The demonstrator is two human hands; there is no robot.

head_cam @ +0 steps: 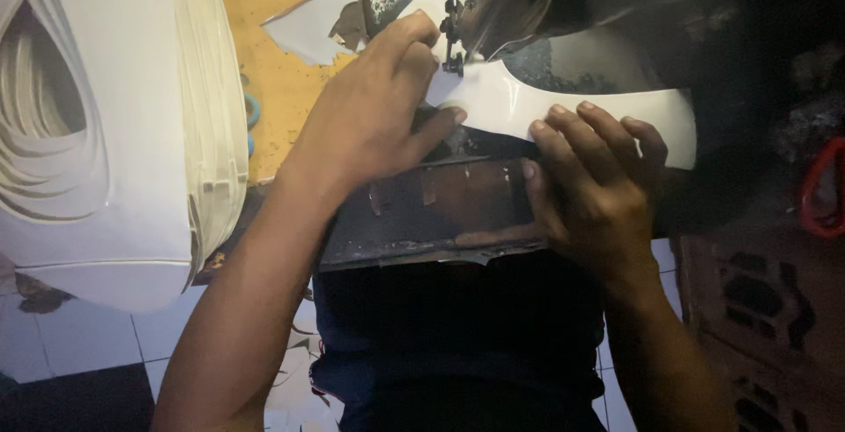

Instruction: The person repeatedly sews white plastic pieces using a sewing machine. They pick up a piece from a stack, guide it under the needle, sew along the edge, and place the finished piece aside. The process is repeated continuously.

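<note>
We pressed our left hand (374,111) and right hand (598,181), fingers spread flat, onto the white sheet (563,102) lying under the sewing machine's needle (452,36), right of the white stack (114,124).

Single view, head-mounted, looking steeply down and slightly forward from above the person's lap. Range is close: the left hand (374,115) and right hand (594,181) fill the frame centre at the sewing machine (519,1). The counter (273,71) runs along the top, tiled floor (88,335) along the bottom. No second view to compare.
</note>
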